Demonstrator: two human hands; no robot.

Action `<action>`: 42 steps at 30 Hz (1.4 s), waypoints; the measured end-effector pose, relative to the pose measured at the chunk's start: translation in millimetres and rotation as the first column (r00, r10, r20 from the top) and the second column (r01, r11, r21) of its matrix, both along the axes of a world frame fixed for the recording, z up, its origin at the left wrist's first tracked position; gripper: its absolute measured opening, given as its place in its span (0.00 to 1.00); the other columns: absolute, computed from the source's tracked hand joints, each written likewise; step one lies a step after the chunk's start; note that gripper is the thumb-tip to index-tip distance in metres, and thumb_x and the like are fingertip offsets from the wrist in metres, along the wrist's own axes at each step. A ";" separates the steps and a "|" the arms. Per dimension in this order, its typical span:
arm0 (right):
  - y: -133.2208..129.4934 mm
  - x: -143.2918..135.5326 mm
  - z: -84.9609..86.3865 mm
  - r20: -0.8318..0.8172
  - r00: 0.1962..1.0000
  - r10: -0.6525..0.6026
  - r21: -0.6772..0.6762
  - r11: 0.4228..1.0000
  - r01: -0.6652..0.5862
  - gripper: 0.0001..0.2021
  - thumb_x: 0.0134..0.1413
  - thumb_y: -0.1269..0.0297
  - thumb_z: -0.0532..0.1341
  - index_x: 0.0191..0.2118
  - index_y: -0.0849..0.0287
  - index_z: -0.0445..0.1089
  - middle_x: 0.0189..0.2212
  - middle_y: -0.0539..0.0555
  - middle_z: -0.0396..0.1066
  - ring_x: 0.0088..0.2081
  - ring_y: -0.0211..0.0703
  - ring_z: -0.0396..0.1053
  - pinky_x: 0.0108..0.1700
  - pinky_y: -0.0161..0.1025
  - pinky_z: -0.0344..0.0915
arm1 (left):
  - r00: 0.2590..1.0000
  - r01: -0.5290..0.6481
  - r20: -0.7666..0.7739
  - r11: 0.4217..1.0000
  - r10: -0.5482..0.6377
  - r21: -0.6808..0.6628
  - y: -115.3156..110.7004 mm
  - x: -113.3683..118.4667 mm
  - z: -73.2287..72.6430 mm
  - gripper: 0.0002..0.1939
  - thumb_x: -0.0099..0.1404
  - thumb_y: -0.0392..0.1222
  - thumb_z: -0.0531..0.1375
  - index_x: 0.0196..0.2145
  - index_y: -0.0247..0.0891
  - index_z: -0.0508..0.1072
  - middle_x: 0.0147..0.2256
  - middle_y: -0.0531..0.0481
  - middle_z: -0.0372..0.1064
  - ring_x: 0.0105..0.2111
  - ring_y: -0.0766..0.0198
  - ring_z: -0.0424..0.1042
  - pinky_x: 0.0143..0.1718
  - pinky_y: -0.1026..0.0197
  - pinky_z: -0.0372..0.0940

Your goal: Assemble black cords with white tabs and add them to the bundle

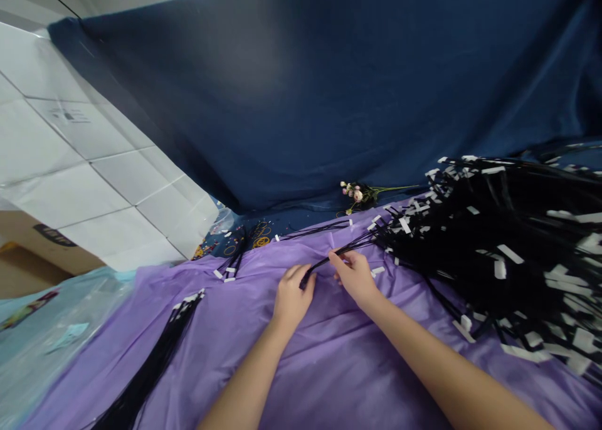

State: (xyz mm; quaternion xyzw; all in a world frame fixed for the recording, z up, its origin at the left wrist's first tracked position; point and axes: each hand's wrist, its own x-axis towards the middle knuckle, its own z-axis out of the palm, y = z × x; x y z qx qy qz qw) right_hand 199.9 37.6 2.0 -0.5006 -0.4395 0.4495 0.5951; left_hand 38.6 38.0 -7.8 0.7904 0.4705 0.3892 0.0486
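A thin bundle of black cords (321, 264) runs between my two hands above the purple cloth (254, 330). My left hand (292, 294) is closed around its lower left end. Farther right, my right hand (353, 274) pinches the same bundle between thumb and fingers. Beyond my right hand the strands stretch toward a large heap of black cords with white tags (451, 235). Some loose black cords with white ends (317, 230) lie just beyond my hands.
A separate black cord bundle (160, 361) lies at the lower left. Artificial flowers (358, 195) rest near the dark blue curtain (329, 91). Orange rubber bands (261, 241) and short cords (237, 257) are at the back left. White tiles (89, 160) and a cardboard box (42, 254) stand left.
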 end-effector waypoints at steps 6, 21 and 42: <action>3.3 3.1 -3.0 -0.012 1.000 -0.013 -0.015 1.000 0.013 0.23 0.45 0.44 0.61 0.34 0.63 0.70 0.28 0.55 0.70 0.18 0.36 0.65 0.18 0.32 0.60 | 0.999 -0.010 0.046 1.000 0.010 0.001 2.6 -0.4 -3.2 0.11 0.61 0.38 0.56 0.42 0.38 0.73 0.39 0.47 0.73 0.40 0.62 0.71 0.44 0.59 0.66; 4.5 4.9 1.4 -0.125 0.991 -0.035 -0.041 0.999 0.030 0.23 0.40 0.45 0.64 0.31 0.64 0.69 0.25 0.53 0.68 0.17 0.34 0.62 0.15 0.30 0.55 | 0.999 0.008 0.042 1.000 -0.009 0.013 3.0 -0.2 -6.2 0.13 0.63 0.39 0.54 0.45 0.38 0.72 0.42 0.46 0.73 0.43 0.62 0.72 0.47 0.59 0.66; 4.1 10.2 0.8 -0.042 0.998 -0.048 0.065 0.997 0.051 0.23 0.44 0.44 0.62 0.33 0.64 0.70 0.23 0.53 0.68 0.18 0.35 0.60 0.17 0.31 0.56 | 0.994 -0.008 -0.105 0.999 0.005 -0.035 1.2 -2.1 -4.5 0.16 0.65 0.42 0.52 0.48 0.41 0.71 0.45 0.46 0.72 0.45 0.58 0.71 0.49 0.54 0.65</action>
